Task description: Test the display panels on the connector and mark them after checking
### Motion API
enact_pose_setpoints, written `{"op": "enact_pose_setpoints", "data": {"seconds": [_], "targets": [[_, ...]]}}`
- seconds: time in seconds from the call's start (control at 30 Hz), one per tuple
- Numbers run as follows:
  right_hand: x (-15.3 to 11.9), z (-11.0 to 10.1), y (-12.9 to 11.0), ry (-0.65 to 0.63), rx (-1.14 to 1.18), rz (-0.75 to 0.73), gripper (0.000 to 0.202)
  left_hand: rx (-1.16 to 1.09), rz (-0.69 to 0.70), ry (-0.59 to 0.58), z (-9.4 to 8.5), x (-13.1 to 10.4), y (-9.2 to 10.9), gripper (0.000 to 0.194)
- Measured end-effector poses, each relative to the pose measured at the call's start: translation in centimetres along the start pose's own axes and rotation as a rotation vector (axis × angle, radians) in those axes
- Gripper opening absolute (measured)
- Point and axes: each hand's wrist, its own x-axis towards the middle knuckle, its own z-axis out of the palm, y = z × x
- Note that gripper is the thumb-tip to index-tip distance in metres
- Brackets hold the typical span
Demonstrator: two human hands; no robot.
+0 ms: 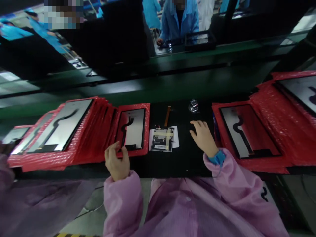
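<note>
My left hand (117, 161) hovers at the lower left corner of a display panel (134, 128) lying on a red bubble-wrap sleeve (147, 131). Its fingers are curled and apart, with nothing visible in them. My right hand (203, 135), a blue band (217, 157) round its wrist, is over the black bench with fingers loosely spread and holding nothing. Between the hands lies a small circuit module (161, 140) with yellowish tape across it, on white paper (176, 138). A brown ribbon cable (167, 116) extends from its top. Behind my right hand sits a shiny metal object (194, 105).
Stacked red bubble-wrap sleeves with panels (64, 125) fan out at left. More panels (247, 131) on red sleeves lie at right. A green ledge (172, 89) runs behind the bench. Across it sits a person in blue (180, 23); a neighbour's sleeve (5, 174) shows at far left.
</note>
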Motion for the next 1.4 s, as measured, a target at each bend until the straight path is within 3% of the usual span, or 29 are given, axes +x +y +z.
{"op": "enact_pose_setpoints", "data": {"seconds": [0.17,0.3,0.4,0.53,0.7,0.83,1.0,1.13,1.23,1.3,1.4], "targets": [[-8.1,-2.3,0.6,0.259,-0.55,-0.024,0.039,-0.364,0.17,-0.127,2.0,-3.9,6.8,0.014],[-13.4,-4.7,2.8,0.435,-0.757,0.11,0.028,-0.729,0.227,-0.484,4.0,-7.8,12.9,0.017],[-16.1,-5.9,4.4,0.513,-0.784,0.141,0.022,-0.975,0.133,-0.781,5.1,-10.5,16.5,0.022],[-17.6,-6.2,5.1,0.508,-0.842,0.149,0.018,-1.178,-0.093,-1.113,6.5,-12.8,20.3,0.024],[-17.5,-6.5,4.7,0.53,-0.836,0.113,0.007,-1.312,-0.328,-1.321,8.2,-13.8,23.7,0.05],[-17.3,-6.8,3.9,0.576,-0.709,-0.001,0.001,-1.353,-0.444,-1.327,8.5,-13.8,25.3,0.061],[-17.3,-5.7,1.7,0.394,-0.591,-0.228,0.009,-1.355,-0.541,-1.274,8.8,-13.0,26.9,0.043],[-17.3,-5.4,0.3,0.332,-0.555,-0.246,0.007,-1.346,-0.662,-1.27,8.6,-12.5,27.1,0.044],[-17.4,-6.0,0.2,0.484,-0.569,-0.158,0.015,-1.416,-0.765,-1.235,7.2,-11.6,25.6,0.047],[-17.5,-6.4,0.6,0.594,-0.563,-0.022,0.027,-1.418,-0.842,-1.212,5.9,-10.6,23.9,0.053],[-17.4,-6.6,1.5,0.539,-0.25,0.254,0.044,-1.334,-0.912,-1.165,4.3,-9.1,20.7,0.053]]}}
